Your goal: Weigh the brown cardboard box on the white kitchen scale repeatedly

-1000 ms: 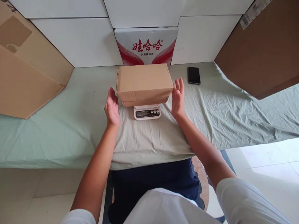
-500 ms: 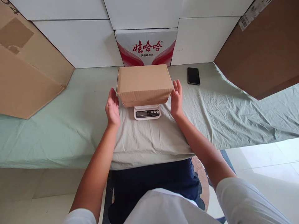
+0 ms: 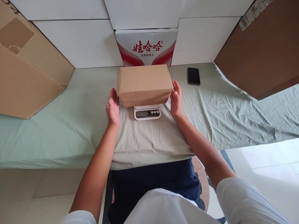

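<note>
— On top of the scale [image 3: 147, 112], what sits?
— Brown carton [image 3: 144, 83]. Left hand [image 3: 113, 107] and right hand [image 3: 176, 99] flank it, fingers extended, right touching, neither gripping.
— Step?
— Judged: grasp pending. Next move requires both palms pressing evenly; phone [image 3: 193, 76] lies right of the carton.

Between my bare hands sits a matt brown cardboard box [image 3: 144, 84] on a smooth white plastic scale [image 3: 147, 112], over creased, matt grey-green cloth [image 3: 70, 124], with a glossy black phone [image 3: 193, 76] and a glossy printed carton [image 3: 146, 46] behind.
</note>
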Tool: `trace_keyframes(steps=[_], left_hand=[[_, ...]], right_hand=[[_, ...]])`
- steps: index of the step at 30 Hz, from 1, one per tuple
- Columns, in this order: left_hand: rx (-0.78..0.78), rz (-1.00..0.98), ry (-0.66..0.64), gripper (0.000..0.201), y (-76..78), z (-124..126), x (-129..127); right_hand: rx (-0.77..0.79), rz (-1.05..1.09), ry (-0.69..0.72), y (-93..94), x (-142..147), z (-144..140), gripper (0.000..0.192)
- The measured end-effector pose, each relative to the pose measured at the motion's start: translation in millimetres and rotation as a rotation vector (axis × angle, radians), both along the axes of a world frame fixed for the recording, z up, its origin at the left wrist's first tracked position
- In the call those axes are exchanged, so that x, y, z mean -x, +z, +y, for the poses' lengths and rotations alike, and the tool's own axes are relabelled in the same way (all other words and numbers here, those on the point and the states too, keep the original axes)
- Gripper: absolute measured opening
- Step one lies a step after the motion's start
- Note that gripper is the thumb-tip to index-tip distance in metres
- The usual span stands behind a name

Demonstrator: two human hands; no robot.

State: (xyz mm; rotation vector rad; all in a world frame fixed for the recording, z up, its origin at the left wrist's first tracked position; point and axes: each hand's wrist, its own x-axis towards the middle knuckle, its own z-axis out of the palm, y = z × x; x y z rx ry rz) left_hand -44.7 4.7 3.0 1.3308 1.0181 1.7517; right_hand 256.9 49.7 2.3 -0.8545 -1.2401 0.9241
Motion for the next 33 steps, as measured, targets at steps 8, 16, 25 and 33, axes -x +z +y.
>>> trace_keyframes(steps=[8,16,25,33], left_hand=[[-0.003,-0.048,-0.012,0.081,0.7,0.2,-1.8],[0.024,0.023,0.001,0.086,1.2,0.7,-1.8],[0.029,-0.013,-0.011,0.09,7.4,-2.1,-6.8],[0.043,-0.049,-0.004,0.088,9.0,-3.5,-9.9]], right_hand=[[0.008,-0.002,0.004,-4.0,-0.6,4.2,0.075],[0.008,0.003,-0.002,2.5,3.4,-0.6,0.072],[-0.013,-0.035,-0.005,3.3,3.5,-1.1,0.066],[-0.047,-0.043,-0.004,9.8,6.1,-3.9,0.063]])
